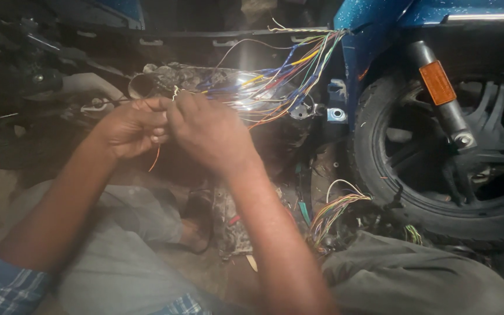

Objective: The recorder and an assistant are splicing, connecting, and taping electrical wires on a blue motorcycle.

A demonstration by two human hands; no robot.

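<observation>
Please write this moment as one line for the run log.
left hand: pinching thin wires | right hand: pinching same wire ends | wire bundle: multicoloured, fanned from blue scooter body | front wheel: at right

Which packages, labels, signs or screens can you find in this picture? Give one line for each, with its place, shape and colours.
No packages, labels, signs or screens can be made out.
Nearest to a marker: orange reflector, a rounded rectangle on the dark fork leg above the black wheel, right side, with no writing visible.
</observation>
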